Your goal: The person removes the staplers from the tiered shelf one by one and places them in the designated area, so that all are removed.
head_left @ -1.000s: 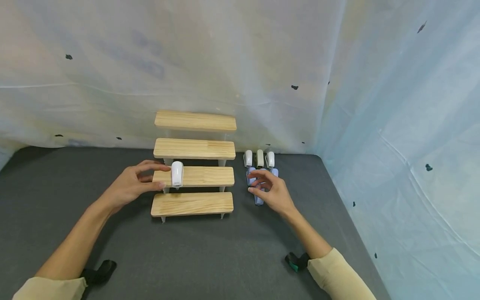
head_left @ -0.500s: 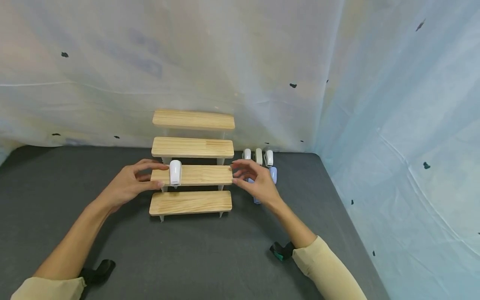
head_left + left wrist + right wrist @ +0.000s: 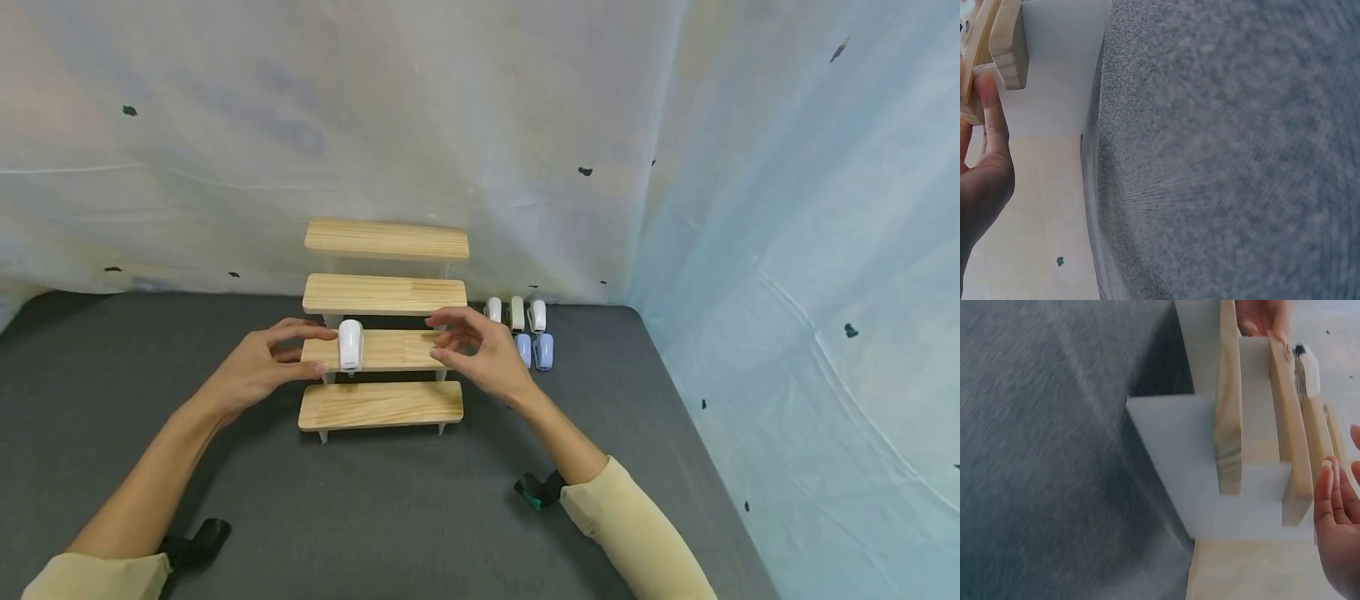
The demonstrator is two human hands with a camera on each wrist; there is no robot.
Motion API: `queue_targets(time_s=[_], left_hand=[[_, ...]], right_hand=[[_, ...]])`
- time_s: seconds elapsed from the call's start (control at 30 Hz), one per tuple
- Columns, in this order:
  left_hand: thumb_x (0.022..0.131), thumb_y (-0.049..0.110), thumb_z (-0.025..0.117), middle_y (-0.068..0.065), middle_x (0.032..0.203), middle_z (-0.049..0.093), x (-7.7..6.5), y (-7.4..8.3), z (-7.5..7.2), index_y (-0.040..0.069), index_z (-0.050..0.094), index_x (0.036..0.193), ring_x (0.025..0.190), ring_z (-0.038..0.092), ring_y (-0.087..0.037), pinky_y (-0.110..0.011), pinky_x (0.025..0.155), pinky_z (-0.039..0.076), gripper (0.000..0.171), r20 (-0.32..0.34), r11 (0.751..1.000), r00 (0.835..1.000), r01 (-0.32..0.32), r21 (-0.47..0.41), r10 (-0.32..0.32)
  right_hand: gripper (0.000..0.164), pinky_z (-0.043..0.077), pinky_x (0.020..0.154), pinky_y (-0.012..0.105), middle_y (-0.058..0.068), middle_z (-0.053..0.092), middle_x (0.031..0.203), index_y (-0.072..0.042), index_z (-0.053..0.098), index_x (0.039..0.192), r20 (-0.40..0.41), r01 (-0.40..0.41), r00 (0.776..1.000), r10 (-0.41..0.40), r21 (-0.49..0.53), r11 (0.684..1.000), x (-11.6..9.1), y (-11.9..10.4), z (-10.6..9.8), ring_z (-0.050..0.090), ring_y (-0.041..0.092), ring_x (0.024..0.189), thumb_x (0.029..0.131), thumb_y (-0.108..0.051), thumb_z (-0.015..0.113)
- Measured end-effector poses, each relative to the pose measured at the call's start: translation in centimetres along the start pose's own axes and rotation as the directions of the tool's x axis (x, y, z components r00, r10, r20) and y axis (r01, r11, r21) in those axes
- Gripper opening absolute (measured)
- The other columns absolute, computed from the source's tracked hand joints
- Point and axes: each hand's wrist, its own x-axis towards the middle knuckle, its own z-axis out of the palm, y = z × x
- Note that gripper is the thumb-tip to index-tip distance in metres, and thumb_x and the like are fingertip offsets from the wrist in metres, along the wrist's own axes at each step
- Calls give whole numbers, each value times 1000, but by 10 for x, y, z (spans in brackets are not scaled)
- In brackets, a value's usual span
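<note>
My left hand holds the left end of the second-lowest board of a wooden tiered rack, thumb at the front edge and index finger at the back. Right beside those fingertips, a small white stapler stands on that same board. Over the board's right end hovers my right hand, thumb and index finger apart with nothing visible between them. In the right wrist view its fingers look fairly straight near the board ends. The left wrist view shows my left thumb against the wood.
Right of the rack stand white staplers, a beige stapler and blue staplers, partly hidden by my right hand. A pale sheet hangs behind the dark grey tabletop, and another sheet hangs on the right.
My right hand has moved left from the blue staplers to above the second-lowest board's right end. Two blue staplers show more fully. My left hand and the white stapler have stayed in place.
</note>
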Motion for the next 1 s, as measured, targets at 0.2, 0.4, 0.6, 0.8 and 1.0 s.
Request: queue_targets(time_s=[0.2,0.4,0.6,0.8,1.0], left_hand=[[91,31,75,-14,151,33,1,0,-2,15,58,139,130,43,-53,-45,91,54,54,0,1000,1000,11,1,-11],[90,32,76,-16,152,31,1,0,-3,14,57,140,130,41,-54,-50,92,53,56,-1,1000,1000,26,-3,-26],[91,32,75,-15,150,32,3,0,-2,14,57,140,132,41,-52,-46,92,54,55,4,1000,1000,21,-14,-21],[91,30,75,-15,150,33,2,0,-1,13,57,140,130,43,-52,-41,90,55,55,6,1000,1000,15,-17,-15],[92,29,74,-15,150,32,2,1,0,13,57,140,132,40,-52,-47,92,53,54,14,1000,1000,10,-22,-10]], right_hand=[[43,55,87,45,28,60,124,10,55,129,48,-30,998,27,58,998,8,-2,11,62,46,103,88,8,69],[45,55,88,41,28,60,124,11,54,129,70,-12,997,8,51,999,17,-7,21,62,43,104,88,9,69],[48,53,89,51,28,60,125,11,54,131,94,-14,995,11,41,999,22,-7,30,61,44,106,87,7,72],[52,53,94,38,17,63,128,2,56,135,93,-23,995,26,-24,999,28,13,41,63,32,110,87,-3,76],[53,50,95,26,7,64,129,-5,58,135,80,-70,994,78,-102,992,31,13,48,63,18,112,87,-14,79]])
